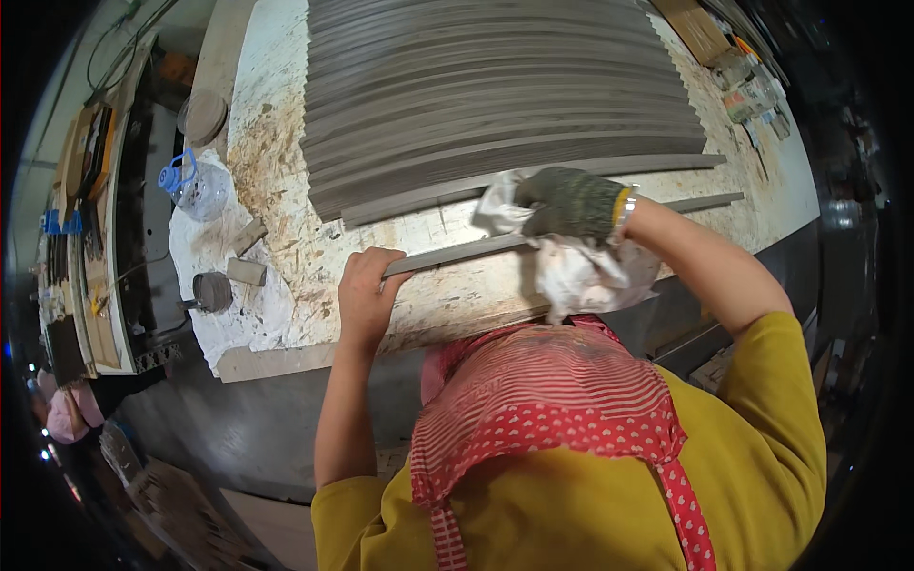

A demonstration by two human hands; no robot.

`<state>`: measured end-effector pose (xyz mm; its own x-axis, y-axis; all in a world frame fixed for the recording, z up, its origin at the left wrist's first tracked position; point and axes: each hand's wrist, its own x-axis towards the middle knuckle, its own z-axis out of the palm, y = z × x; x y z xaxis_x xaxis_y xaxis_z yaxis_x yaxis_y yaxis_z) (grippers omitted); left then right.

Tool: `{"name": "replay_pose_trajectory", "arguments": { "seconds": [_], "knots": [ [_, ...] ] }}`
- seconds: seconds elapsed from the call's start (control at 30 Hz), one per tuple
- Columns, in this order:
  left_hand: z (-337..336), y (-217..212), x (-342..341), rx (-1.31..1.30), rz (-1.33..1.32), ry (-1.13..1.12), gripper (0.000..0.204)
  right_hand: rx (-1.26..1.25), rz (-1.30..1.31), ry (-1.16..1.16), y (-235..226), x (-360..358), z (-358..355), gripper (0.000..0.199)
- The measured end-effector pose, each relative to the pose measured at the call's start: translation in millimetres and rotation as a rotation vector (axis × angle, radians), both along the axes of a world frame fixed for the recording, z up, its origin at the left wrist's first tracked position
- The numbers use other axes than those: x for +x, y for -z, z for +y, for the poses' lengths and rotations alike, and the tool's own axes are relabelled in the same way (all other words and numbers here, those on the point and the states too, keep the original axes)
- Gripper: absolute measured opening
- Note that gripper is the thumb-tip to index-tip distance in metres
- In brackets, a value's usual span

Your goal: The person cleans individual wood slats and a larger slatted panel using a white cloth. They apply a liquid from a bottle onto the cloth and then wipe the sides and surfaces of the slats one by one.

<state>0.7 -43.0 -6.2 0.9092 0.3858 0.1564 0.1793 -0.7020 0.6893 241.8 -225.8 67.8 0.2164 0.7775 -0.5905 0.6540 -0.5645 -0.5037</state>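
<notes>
A long, thin grey wooden strip (447, 253) lies crosswise in front of me, slanting up to the right. My bare left hand (367, 293) grips its left end between thumb and fingers. Around the strip's middle, my right hand (571, 206), in a dark knit glove with a yellow cuff, presses a crumpled white cloth (583, 276). The cloth hangs down on both sides of the glove and hides part of the strip. Just beyond lies a closely packed row of similar grey strips (495, 95), with one nearer strip (409, 203) a little apart from the others.
On the stained white tabletop (276, 181), a clear jug with a blue lid (198, 187), a dark round tin (211, 291) and small blocks (248, 271) stand at the left. Clear plastic bottles (752, 93) and a cardboard box (693, 29) sit at the far right.
</notes>
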Motion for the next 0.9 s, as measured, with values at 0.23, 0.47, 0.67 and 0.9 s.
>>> {"name": "replay_pose_trajectory", "arguments": {
  "seconds": [0.23, 0.47, 0.67, 0.9],
  "knots": [
    [0, -9, 7, -0.019, -0.008, 0.013, 0.014, 0.178, -0.042, -0.033, 8, -24, 33, 0.042],
    [-6, -2, 2, -0.177, -0.028, -0.024, 0.014, 0.039, 0.017, 0.102, 2, -15, 15, 0.034],
    [-4, 10, -5, -0.357, -0.037, -0.103, 0.017, 0.228, -0.075, -0.078, 19, -7, 18, 0.033],
    [-12, 19, -4, -0.460, -0.117, -0.187, 0.020, 0.174, -0.095, -0.125, 1, -51, 65, 0.030]
  ]
}}
